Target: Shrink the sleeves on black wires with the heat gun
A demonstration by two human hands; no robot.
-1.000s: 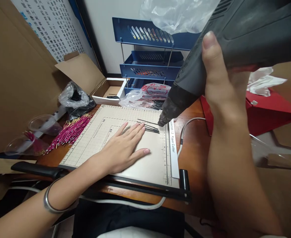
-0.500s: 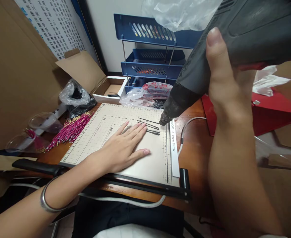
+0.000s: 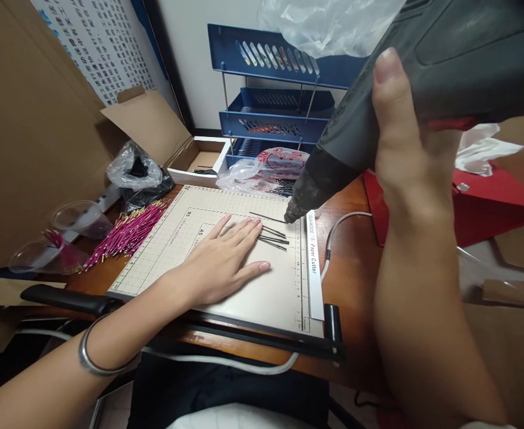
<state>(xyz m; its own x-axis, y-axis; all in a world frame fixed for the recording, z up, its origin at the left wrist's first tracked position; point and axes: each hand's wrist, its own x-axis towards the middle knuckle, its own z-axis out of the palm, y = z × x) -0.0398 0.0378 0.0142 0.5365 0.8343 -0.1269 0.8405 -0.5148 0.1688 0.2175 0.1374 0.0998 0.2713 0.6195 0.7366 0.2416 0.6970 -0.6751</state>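
Note:
My left hand [image 3: 224, 262] lies flat, fingers stretched, on the cream board of a paper cutter [image 3: 262, 298]. Under and beyond its fingertips are several thin black strips [image 3: 273, 239], their ends pointing right. One more strip [image 3: 266, 217] lies apart, just above the others. My right hand [image 3: 405, 125] is wrapped round a dark grey heat gun [image 3: 355, 131], thumb along its side. The gun slants down, its black nozzle [image 3: 291, 211] close to the right ends of the strips. Whether the nozzle touches the separate strip I cannot tell.
Left of the board lies a heap of magenta pieces with gold tips [image 3: 132, 232], beside clear plastic cups [image 3: 39, 256]. Behind stand an open carton [image 3: 199, 158], plastic bags [image 3: 244, 176] and a blue tray rack [image 3: 262, 122]. A red box [image 3: 480, 202] and white cable [image 3: 333, 232] are right.
The heat gun's nozzle has shifted slightly left. Several black strips under my left fingertips have moved a little toward me and spread, leaving the top one apart.

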